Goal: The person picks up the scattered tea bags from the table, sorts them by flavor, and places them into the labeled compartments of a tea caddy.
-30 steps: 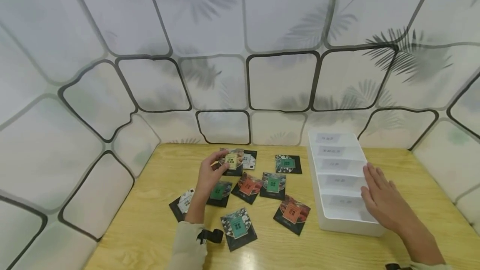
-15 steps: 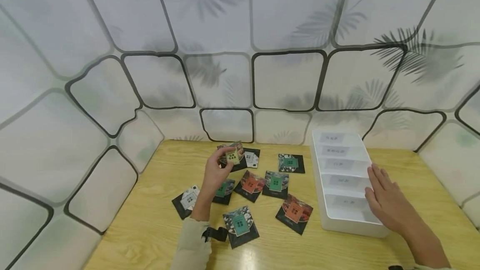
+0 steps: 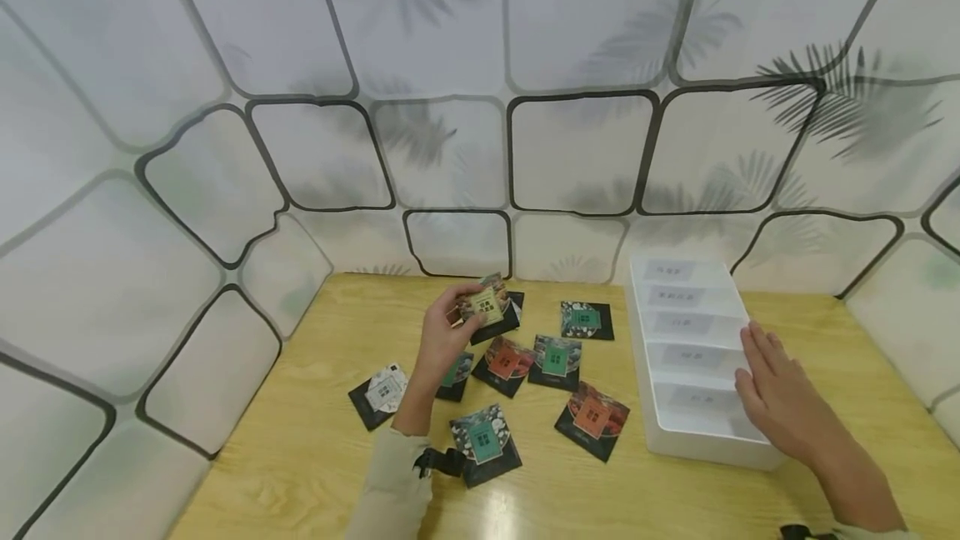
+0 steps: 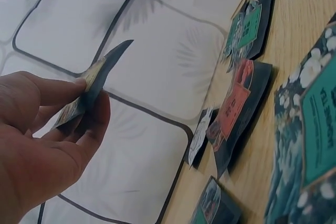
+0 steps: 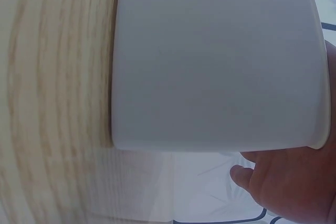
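My left hand [image 3: 438,344] pinches a tea sachet [image 3: 486,307] with a yellow label near the back of the table. In the left wrist view the sachet [image 4: 97,85] is tilted between thumb and fingers, raised off the tabletop. Behind it lies another dark sachet, mostly hidden. My right hand [image 3: 787,398] rests with straight fingers along the right rim of a white divided box [image 3: 712,450]. The right wrist view shows this hand [image 5: 294,187] beyond the box's plain wall [image 5: 210,66], its thumb and fingers partly hidden.
Several sachets lie on the wooden table [image 3: 300,457]: red-labelled ones [image 3: 504,363], green-labelled ones [image 3: 557,361] and a white-labelled one [image 3: 384,390] at the left. The box has several compartments in a row with labelled dividers. A patterned cloth wall [image 3: 570,157] encloses the table.
My left hand has lifted the yellow-labelled sachet off the table, tilted it and brought it a little to the right. My right hand stays at the box's rim.
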### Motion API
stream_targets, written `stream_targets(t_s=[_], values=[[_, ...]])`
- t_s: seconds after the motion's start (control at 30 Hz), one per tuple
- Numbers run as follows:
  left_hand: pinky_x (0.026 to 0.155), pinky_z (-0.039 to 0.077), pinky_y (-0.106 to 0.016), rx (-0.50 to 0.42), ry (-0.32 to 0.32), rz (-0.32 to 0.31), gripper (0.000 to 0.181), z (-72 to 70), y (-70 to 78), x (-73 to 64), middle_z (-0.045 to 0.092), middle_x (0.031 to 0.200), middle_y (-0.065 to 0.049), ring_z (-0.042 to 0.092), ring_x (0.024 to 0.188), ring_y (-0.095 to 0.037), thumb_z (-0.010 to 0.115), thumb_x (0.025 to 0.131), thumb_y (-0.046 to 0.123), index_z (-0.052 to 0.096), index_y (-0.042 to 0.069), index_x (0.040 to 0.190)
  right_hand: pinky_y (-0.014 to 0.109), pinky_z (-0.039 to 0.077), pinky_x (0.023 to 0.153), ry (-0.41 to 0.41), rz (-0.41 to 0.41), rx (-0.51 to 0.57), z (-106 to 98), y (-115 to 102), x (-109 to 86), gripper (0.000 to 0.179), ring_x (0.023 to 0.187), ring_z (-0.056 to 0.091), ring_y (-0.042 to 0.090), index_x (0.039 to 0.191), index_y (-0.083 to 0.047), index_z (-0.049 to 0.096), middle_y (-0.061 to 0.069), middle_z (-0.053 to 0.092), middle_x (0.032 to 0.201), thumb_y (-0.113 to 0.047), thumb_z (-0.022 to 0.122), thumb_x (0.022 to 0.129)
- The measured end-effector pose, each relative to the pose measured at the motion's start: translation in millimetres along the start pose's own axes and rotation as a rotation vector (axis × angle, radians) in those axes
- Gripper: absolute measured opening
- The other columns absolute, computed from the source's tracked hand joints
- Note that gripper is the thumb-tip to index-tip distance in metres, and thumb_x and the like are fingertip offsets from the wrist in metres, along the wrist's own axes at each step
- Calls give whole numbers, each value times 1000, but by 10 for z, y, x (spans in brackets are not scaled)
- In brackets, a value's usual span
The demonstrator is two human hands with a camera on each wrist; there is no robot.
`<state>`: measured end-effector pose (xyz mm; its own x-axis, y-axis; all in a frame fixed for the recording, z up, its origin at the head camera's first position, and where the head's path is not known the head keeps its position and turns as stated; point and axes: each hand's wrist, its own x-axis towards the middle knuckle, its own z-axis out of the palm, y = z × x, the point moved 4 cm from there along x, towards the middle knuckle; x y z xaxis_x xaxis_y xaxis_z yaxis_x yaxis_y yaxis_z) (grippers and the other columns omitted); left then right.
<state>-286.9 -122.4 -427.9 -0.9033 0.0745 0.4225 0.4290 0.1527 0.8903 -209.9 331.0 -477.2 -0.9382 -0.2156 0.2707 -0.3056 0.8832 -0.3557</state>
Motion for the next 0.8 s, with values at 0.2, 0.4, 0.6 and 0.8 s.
stream_targets(t_s=[0.2,0.4,0.6,0.8], values=[[70,48,-26,-3,-30,48,38,157,197,42,61,130,-28,58,90,-40,64,93,-15,61,-10,130,70,3,117,8,3,7,-33,8,0,61,154,-2,46,157,14,12,31,9,166,-16,34,109],[58,38,-22,14,-63,27,33,250,536,0,60,122,-33,50,71,-30,62,94,-16,61,-13,127,68,1,118,5,0,21,-21,-13,13,60,154,-3,44,157,13,12,31,8,166,-16,34,110],[62,43,-23,15,-70,-4,34,371,314,136,61,121,-29,58,80,-40,64,95,-12,64,-8,129,69,3,117,-19,9,12,-25,-36,20,61,154,-3,44,158,13,11,30,6,166,-16,34,110],[59,41,-24,14,-61,57,32,515,199,312,65,121,-21,56,71,-27,67,95,-7,69,0,126,70,3,117,-22,-1,20,-22,-41,23,61,154,-4,44,157,14,12,31,8,166,-15,35,109]])
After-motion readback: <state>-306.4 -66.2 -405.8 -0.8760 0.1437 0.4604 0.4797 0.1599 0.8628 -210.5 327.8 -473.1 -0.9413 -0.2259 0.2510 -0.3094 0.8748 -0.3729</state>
